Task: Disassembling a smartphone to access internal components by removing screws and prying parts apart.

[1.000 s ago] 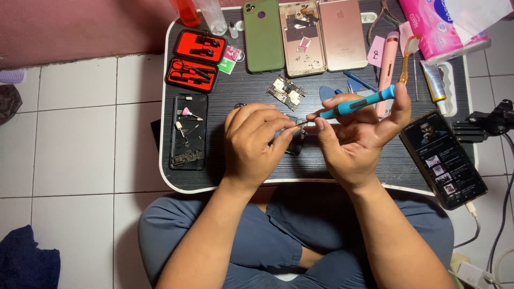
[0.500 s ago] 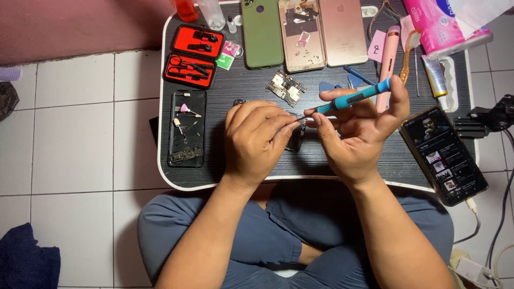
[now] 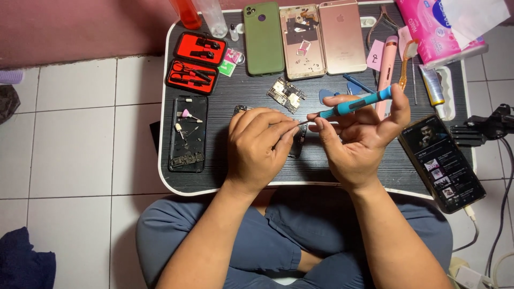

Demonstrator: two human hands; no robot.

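Screwdriver (image 3: 353, 105) in right hand (image 3: 358, 142)

A makeshift phone-repair spot set up in a home is shown. A small black lap table (image 3: 214, 176) with a white rim is placed on a white tiled floor (image 3: 75, 134), with a pink wall (image 3: 80, 27) at the far side, and it is straddled by crossed legs. Along the far edge, a green phone (image 3: 263, 38), an opened phone frame (image 3: 303, 42) and a rose-gold phone back (image 3: 342, 36) are laid out. A red tool case (image 3: 195, 63) is seen at the left, a loose circuit board (image 3: 287, 94) near the middle, and a gutted phone (image 3: 188, 134) at the near left.
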